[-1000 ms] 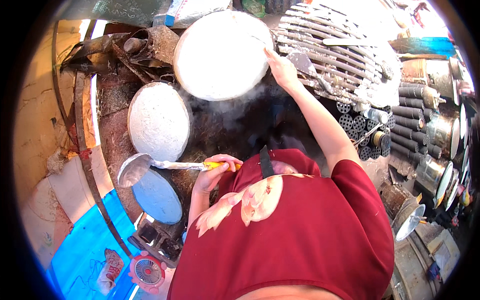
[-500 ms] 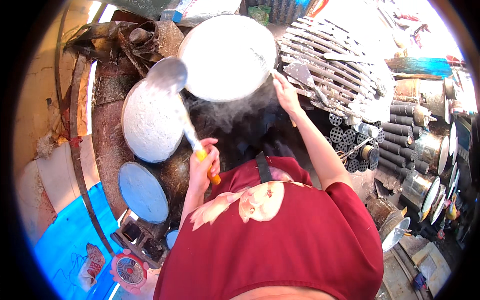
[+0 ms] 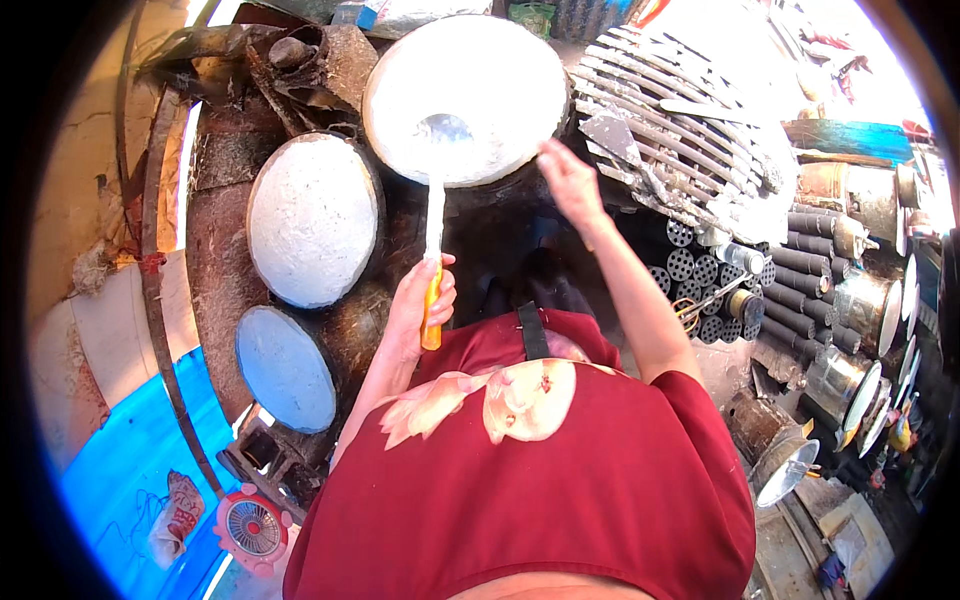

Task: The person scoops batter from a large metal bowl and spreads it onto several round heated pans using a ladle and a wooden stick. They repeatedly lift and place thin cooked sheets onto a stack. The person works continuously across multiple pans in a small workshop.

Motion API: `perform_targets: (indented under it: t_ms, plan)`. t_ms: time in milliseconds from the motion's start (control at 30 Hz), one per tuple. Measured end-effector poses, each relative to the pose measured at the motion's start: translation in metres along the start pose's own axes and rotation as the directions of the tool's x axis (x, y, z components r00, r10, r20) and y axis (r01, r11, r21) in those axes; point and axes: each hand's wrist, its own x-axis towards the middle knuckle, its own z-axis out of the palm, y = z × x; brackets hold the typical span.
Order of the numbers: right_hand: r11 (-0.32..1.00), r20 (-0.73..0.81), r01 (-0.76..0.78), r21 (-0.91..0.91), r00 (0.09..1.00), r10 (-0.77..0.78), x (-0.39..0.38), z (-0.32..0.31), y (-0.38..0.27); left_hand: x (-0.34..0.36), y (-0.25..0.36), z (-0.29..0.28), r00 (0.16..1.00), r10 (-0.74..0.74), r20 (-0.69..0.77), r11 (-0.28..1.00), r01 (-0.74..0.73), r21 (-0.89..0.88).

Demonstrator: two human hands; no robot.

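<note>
My left hand [image 3: 422, 300] is wrapped around the yellow handle of a long ladle [image 3: 435, 215]. Its white-coated shaft reaches up over the near rim of a large round vat [image 3: 500, 80] filled with bright white material. The bowl of the ladle rests in this white, near the vat's front side. My right hand [image 3: 572, 185] is at the vat's right rim with its fingers curled in; a thin light bit shows below the wrist, but what it grips is not clear. To the left stands a second round vat [image 3: 312, 220] with a lumpy white surface.
A smaller round vessel with a bluish-white top [image 3: 285, 370] stands nearer on the left. A slatted rack [image 3: 670, 110] crusted white lies at right, beside stacked cylindrical briquettes [image 3: 705, 270] with holes. A pink fan [image 3: 252, 525] sits lower left; metal canisters [image 3: 840, 375] line the right.
The ladle has swung right from above the left vat into the large vat, my left hand moving slightly right and up. The dark vapour below the large vat has thinned.
</note>
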Motion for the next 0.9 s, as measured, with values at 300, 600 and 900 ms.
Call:
perform_targets:
  t_ms: [300, 600, 900]
  plan:
    - [0.993, 0.247, -0.071, -0.092, 0.965, 0.092, 0.014, -0.029, 0.003, 0.026, 0.028, -0.007, 0.998, 0.054, -0.022, 0.994, -0.056, -0.094]
    - [0.999, 0.136, 0.013, 0.035, 0.991, -0.018, -0.039, -0.054, -0.048, 0.089, 0.07, 0.005, 0.962, 0.236, -0.141, 0.946, -0.194, 0.259]
    - [0.76, 0.341, -0.507, 0.405, 0.856, 0.389, -0.123, 0.007, 0.01, 0.114, 0.06, 0.0, 0.959, 0.237, -0.153, 0.846, -0.127, 0.518]
